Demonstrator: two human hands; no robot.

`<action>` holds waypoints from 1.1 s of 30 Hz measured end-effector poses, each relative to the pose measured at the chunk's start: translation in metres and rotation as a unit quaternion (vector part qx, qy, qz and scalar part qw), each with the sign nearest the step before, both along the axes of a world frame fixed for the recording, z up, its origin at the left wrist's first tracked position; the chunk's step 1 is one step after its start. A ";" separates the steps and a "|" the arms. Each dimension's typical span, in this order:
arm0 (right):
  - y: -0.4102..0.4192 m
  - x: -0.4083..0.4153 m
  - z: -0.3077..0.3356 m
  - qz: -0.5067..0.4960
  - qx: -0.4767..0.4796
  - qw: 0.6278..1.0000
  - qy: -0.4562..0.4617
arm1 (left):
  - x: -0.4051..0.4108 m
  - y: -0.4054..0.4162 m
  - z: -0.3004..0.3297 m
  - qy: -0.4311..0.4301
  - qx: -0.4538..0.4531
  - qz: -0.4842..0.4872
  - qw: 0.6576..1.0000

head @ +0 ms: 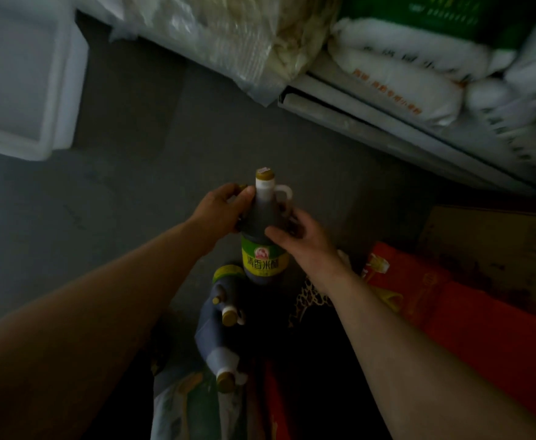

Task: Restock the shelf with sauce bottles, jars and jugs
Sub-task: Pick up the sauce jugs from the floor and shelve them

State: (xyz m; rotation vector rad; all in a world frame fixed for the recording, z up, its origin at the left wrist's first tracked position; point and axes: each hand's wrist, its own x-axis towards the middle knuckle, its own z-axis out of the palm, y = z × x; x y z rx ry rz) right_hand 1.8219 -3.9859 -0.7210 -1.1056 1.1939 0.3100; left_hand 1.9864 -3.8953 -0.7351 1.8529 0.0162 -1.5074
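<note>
Both hands, left hand point(225, 206) and right hand point(298, 231), are wrapping their fingers round the bottle point(265, 230) held above the floor point(152, 160) (risk: slipping onto the bottles below point(225, 312)).

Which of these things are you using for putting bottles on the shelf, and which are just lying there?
For the job:
- dark vinegar bottle, held by the left hand and the right hand
- more bottles below it

Just lying about:
- white sacks
- white tub
- red bags
- cardboard box
</note>
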 end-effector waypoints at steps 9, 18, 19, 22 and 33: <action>-0.001 0.034 0.156 0.016 -0.076 0.995 -0.068 | 0.048 -0.028 0.175 -0.054 -0.032 -0.003 0.998; -0.028 0.060 0.378 -0.062 -0.177 0.966 -0.177 | 0.077 -0.073 0.433 -0.166 -0.148 -0.074 0.972; -0.031 0.061 0.404 -0.081 -0.191 0.959 -0.195 | 0.078 -0.078 0.463 -0.183 -0.165 -0.079 0.966; -0.042 0.064 0.477 -0.144 -0.242 0.927 -0.250 | 0.081 -0.097 0.552 -0.252 -0.201 -0.094 0.942; -0.128 0.000 0.721 -0.214 -0.400 0.784 -0.423 | 0.022 -0.193 0.810 -0.420 -0.386 -0.224 0.790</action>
